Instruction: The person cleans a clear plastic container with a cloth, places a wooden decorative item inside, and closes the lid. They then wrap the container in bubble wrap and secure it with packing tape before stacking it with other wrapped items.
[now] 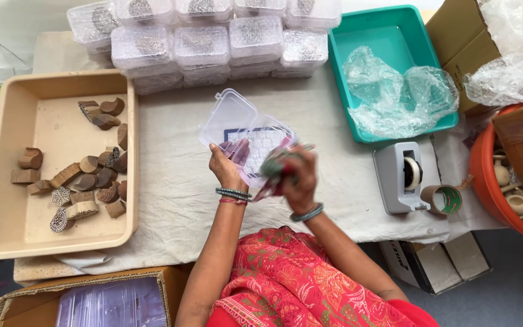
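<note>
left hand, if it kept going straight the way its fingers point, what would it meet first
The left hand points up the table and already touches the clear hinged plastic box; beyond it, probably the stacked clear lidded boxes, though depth is unclear.

The left hand (pixel 227 166) holds an open clear plastic box (pixel 246 136) above the cloth-covered desk (pixel 177 194), its lid tipped up and away from the person. The right hand (pixel 298 181), blurred, grips a small red and green bundle (pixel 276 169) at the box's near edge. Left of the box lies a beige tray (pixel 7 181) of carved wooden blocks (pixel 86 175). Beyond the box stand stacked clear boxes (pixel 213 42). Right of the box sit a teal tray (pixel 394 36) with bubble wrap (pixel 394 97) and a grey tape dispenser (pixel 399 178).
</note>
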